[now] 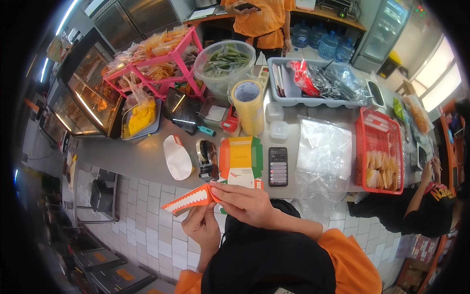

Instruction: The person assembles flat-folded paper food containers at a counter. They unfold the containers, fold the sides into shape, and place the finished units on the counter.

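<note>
An orange cardboard food carton (187,200) with a white scalloped pattern, partly folded, is held up just off the counter's front edge. My left hand (202,225) grips it from below, fingers closed against its underside. Pinching its right end is my right hand (248,203), fingers pressed together at the corner. Right behind the hands, a flat carton (240,158) in green, yellow and orange lies on the counter. Beside it stands a black tape dispenser (208,166), and left of that a white paper piece (177,158) rests near the edge.
A phone (278,166), clear plastic bags (323,147) and a red basket (362,152) of small packets lie to the right. Tape rolls (249,110) are stacked behind, near a pink rack (169,54). Across the counter, a person (262,27) holds a phone; another (426,206) is at right.
</note>
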`<state>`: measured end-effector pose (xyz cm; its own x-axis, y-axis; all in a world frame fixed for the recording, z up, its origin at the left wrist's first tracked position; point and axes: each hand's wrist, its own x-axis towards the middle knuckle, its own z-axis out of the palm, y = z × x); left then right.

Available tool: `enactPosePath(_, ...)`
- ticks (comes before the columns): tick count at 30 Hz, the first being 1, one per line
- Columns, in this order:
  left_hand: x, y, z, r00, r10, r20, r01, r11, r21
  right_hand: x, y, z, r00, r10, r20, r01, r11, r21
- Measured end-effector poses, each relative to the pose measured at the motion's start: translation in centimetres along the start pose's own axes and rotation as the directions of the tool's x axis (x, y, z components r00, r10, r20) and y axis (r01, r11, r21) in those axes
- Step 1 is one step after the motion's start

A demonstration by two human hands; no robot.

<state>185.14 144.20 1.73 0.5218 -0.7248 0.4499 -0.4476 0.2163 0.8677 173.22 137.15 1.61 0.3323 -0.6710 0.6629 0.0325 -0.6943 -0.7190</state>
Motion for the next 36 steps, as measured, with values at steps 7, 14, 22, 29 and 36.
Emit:
enactPosePath(7, 0.3, 0.5, -0.6, 0.998, -0.041, 0.053, 0.041, 0.999, 0.005, 0.5, 0.1, -0.9, 0.982, 0.174, 0.078, -0.191, 0.896, 0.402)
enactPosePath(14, 1.3, -0.9, -1.1, 0.993, -0.082, 0.083, 0.102, 0.956, -0.274, -0.4, -0.9, -1.0, 0.943, 0.324, 0.078, -0.326, 0.852, 0.409)
enactPosePath(22, 1.0, -1.4, -1.5, 0.991, -0.007, 0.133, 0.037, 0.973, -0.229, -0.5, -1.4, -0.2, 0.996, 0.049, 0.076, -0.056, 0.994, 0.093)
enactPosePath(29, 2.0, -3.5, -1.8, 0.977, -0.179, -0.119, 0.126, 0.925, -0.357, -7.6, 8.4, -5.5, 0.650, 0.759, 0.027, -0.747, 0.646, -0.159)
enactPosePath(36, 2.3, -3.8, -2.4, 0.933, -0.326, -0.152, 0.216, 0.847, -0.485, -15.6, 19.2, -9.9, 0.610, 0.766, -0.204, -0.738, 0.454, -0.499)
